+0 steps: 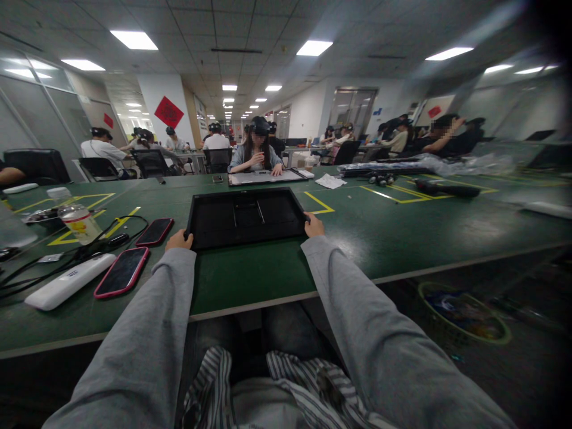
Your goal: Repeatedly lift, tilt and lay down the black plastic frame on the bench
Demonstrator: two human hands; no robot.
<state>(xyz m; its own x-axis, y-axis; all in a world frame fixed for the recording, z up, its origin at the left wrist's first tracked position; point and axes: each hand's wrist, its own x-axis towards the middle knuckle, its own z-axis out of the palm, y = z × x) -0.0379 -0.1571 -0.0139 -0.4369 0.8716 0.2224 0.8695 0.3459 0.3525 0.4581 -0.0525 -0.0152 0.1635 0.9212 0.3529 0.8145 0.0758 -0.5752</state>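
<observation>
A flat black rectangular panel with a raised rim, like a monitor's back cover point(214, 223), is held between my two hands over the green table. Its middle has a recess with two thin bright strips. My left hand point(179, 239) grips the left edge near the front corner, fingers wrapped round the rim. On the opposite edge my right hand point(314, 225) is closed in the same way. Just left of my left hand lies a dark-screened phone with a red edge point(155, 232). Whether the panel touches the tabletop is hard to tell.
A second phone in a pink case point(121, 272), a white power bank point(70, 282), black cables and a drink bottle point(79, 220) lie left. Across the table, a person point(257, 149) sits behind a framed panel point(267, 177). Plastic wrap point(465, 164) lies far right; a basket point(465, 313) stands below.
</observation>
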